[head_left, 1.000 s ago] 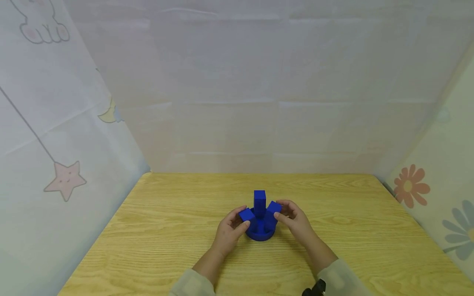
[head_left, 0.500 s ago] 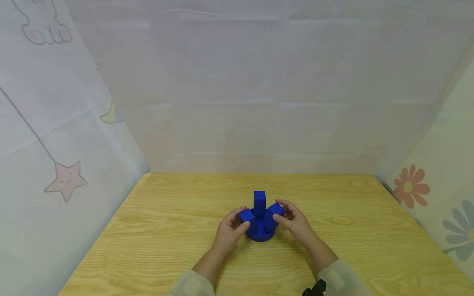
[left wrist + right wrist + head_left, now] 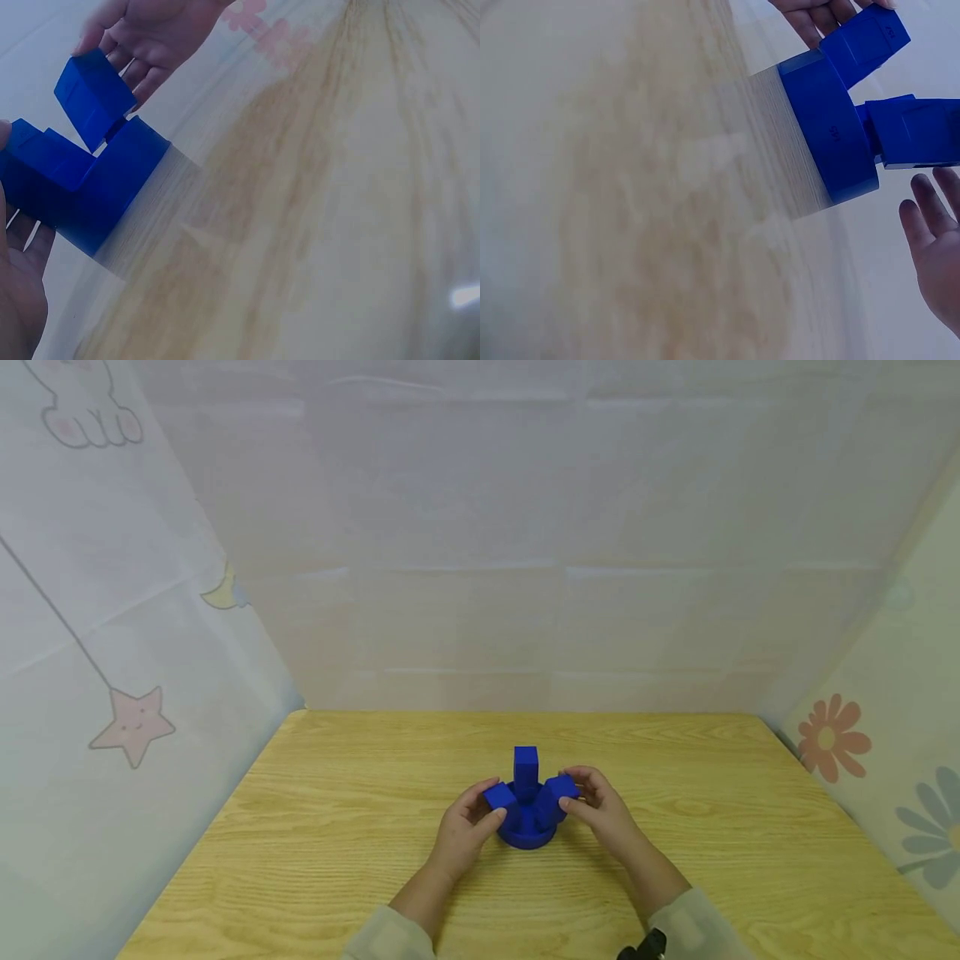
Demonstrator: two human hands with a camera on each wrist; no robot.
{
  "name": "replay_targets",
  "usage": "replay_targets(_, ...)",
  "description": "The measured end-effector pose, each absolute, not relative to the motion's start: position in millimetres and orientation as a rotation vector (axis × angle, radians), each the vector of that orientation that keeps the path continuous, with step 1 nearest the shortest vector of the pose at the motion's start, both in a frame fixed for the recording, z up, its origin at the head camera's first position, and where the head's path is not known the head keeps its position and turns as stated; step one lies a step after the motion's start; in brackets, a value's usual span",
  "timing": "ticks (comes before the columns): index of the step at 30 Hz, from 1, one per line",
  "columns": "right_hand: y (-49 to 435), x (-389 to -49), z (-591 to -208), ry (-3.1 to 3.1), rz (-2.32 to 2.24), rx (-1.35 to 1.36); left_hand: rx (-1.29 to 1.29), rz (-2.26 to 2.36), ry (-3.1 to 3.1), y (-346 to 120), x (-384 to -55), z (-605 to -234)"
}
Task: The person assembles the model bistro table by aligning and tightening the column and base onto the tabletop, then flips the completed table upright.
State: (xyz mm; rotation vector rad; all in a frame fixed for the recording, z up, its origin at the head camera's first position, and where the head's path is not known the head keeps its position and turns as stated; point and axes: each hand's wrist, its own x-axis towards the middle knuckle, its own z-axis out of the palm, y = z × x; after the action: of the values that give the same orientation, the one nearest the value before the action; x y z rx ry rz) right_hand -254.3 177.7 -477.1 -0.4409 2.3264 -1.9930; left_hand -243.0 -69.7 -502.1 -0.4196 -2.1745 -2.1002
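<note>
A round blue base [image 3: 527, 841] sits on the wooden table, bearing three blue blocks that stick up from it. The rear block [image 3: 526, 767] stands upright, untouched by either hand. My left hand [image 3: 465, 828] pinches the left block [image 3: 501, 797] between thumb and fingers; that block leans outward. On the other side, my right hand [image 3: 603, 814] holds the right block [image 3: 558, 793], thumb on its near side and fingers behind. This block tilts out to the right, over the rim of the base. The left wrist view shows the tilted right block [image 3: 94, 97] at the right hand's fingertips.
The wood-grained table [image 3: 337, 827] extends to both sides and behind the base. Pale cloth walls [image 3: 480, 543] with printed figures enclose it at the back and sides. A black object [image 3: 643, 945] sits at the right sleeve.
The right block has tipped further outward to the right, and my right hand has shifted slightly right with it. My left hand, the left block and the base have stayed put.
</note>
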Motion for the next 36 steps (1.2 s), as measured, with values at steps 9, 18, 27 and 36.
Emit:
replay_targets(9, 181, -254, -479, 2.243, -2.057, -0.509, -0.421, -2.095, -2.188, -70, -244, -503)
replay_targets(18, 185, -250, -479, 2.282, -2.045, -0.530, -0.432, -2.102, -2.175, -70, -244, -502)
replay_targets(27, 187, -246, -479, 2.278, -1.989, -0.457, -0.438, -2.128, -2.160, -70, -243, -503)
replay_targets(36, 189, -245, -478, 2.282, -1.872, -0.506, -0.435, -2.137, -2.161, -69, -244, -502)
